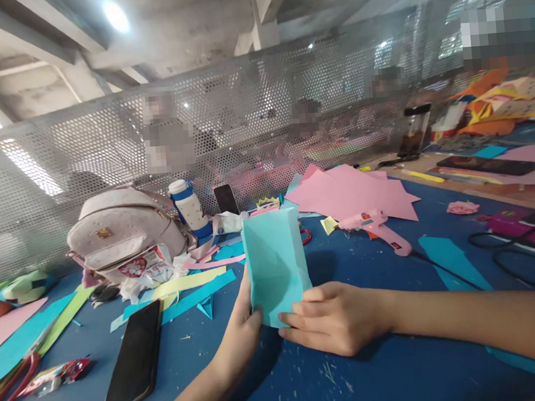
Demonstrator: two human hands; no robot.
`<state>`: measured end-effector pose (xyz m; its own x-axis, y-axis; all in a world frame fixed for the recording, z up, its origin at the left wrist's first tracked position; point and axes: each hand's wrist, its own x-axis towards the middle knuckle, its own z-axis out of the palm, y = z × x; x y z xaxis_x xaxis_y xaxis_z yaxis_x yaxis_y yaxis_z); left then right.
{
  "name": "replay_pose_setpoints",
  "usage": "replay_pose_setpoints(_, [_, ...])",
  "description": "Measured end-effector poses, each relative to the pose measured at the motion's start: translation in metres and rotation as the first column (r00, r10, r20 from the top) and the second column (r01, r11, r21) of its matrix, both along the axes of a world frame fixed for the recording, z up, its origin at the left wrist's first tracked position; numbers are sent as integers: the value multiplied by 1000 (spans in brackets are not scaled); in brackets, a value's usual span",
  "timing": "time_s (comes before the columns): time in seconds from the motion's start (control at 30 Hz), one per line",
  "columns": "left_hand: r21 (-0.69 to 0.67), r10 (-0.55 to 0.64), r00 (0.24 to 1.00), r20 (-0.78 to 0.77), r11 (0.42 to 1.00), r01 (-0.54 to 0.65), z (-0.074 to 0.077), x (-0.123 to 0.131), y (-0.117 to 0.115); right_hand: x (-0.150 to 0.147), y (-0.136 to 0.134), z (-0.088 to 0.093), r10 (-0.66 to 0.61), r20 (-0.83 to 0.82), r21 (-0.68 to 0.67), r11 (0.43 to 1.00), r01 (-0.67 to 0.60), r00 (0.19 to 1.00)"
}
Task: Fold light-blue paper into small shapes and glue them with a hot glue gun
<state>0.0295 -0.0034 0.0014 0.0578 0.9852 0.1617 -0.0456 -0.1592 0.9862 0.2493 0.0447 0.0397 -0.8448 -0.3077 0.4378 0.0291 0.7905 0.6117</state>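
A folded turquoise paper box (275, 261) stands tilted up above the blue table, its hollow inside facing me. My left hand (244, 310) grips its lower left side, with the thumb on the near edge and the other fingers hidden behind the paper. My right hand (330, 319) is closed on the lower right corner, fingers bent against the paper's edge. Beyond it to the right lies a pink hot glue gun (376, 229), its nozzle by a small pale yellow paper scrap (329, 225). Sheets of pink paper (347, 191) are spread behind the box.
A black phone (131, 362) lies left of my left arm, near red-handled scissors (17, 381). A pale backpack (121, 230) and a white-and-blue bottle (189, 206) stand against the perforated metal divider (241, 103). The glue gun's cord (446, 270) runs toward my right forearm.
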Motion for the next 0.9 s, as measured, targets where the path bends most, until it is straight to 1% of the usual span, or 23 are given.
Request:
replay_pose_setpoints(0.1, [-53, 0, 999, 43, 999, 2, 4, -4, 4, 2, 6, -2, -16, -71, -53, 999, 12, 997])
replay_pose_setpoints(0.2, [-90, 16, 995, 101, 996, -7, 10, -9, 9, 5, 14, 0, -66, -134, -145, 988, 46, 989])
replay_pose_setpoints(0.27, [-118, -1, 991, 136, 993, 17, 15, -11, 12, 7, 17, 8, -142, -154, -200, 974, 109, 978])
replay_pose_setpoints(0.33, [-148, -41, 986, 163, 987, 66, 19, -12, 13, 8, 18, 20, -247, -133, -258, 944, 207, 960])
replay_pose_setpoints(0.4, [-169, -62, 980, 188, 981, 94, 23, -12, 13, 5, 15, 36, -367, -73, -342, 883, 322, 927])
replay_pose_setpoints(0.43, [-174, -63, 978, 198, 980, 98, 23, -11, 12, 2, 13, 43, -431, -26, -387, 836, 389, 902])
replay_pose_setpoints(0.47, [-176, -63, 977, 204, 979, 100, 23, -11, 12, -1, 10, 50, -492, 37, -419, 782, 461, 870])
replay_pose_setpoints(0.53, [-180, -55, 975, 215, 979, 95, 22, -10, 10, -12, 5, 60, -593, 193, -434, 663, 610, 782])
replay_pose_setpoints(0.6, [-198, -42, 972, 231, 976, 89, 20, -8, 9, -25, 3, 65, -629, 334, -422, 567, 708, 702])
replay_pose_setpoints(0.63, [-211, -34, 969, 243, 974, 87, 19, -7, 8, -32, 4, 66, -623, 392, -418, 534, 734, 677])
replay_pose_setpoints(0.7, [-228, -26, 963, 270, 969, 90, 19, -6, 7, -47, 6, 66, -596, 473, -428, 488, 761, 649])
replay_pose_setpoints(0.73, [-226, -32, 960, 279, 969, 98, 20, -5, 6, -53, 8, 66, -583, 490, -442, 474, 761, 648])
replay_pose_setpoints(0.9, [-172, -51, 955, 291, 979, 105, 19, -2, 5, -72, 16, 60, -571, 485, -503, 438, 745, 663])
